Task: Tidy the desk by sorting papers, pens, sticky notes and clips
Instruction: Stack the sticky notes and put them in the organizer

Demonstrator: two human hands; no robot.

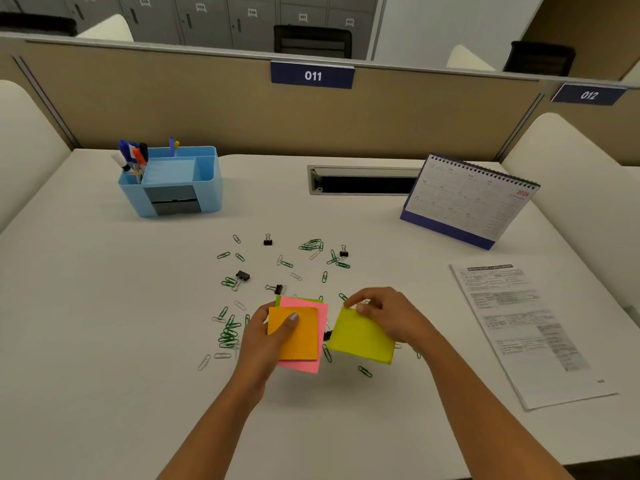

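Note:
My left hand grips a stack of sticky notes just above the desk: an orange pad on top under my thumb, a pink pad beneath it, a green edge showing behind. My right hand pinches the top edge of a yellow-green sticky pad, held right beside the stack. Green and silver paper clips and small black binder clips lie scattered on the white desk around and beyond my hands. A printed paper stack lies at the right.
A blue desk organiser with pens in its left compartment stands at the back left. A desk calendar stands at the back right, behind a cable slot. A beige partition closes the desk's far edge.

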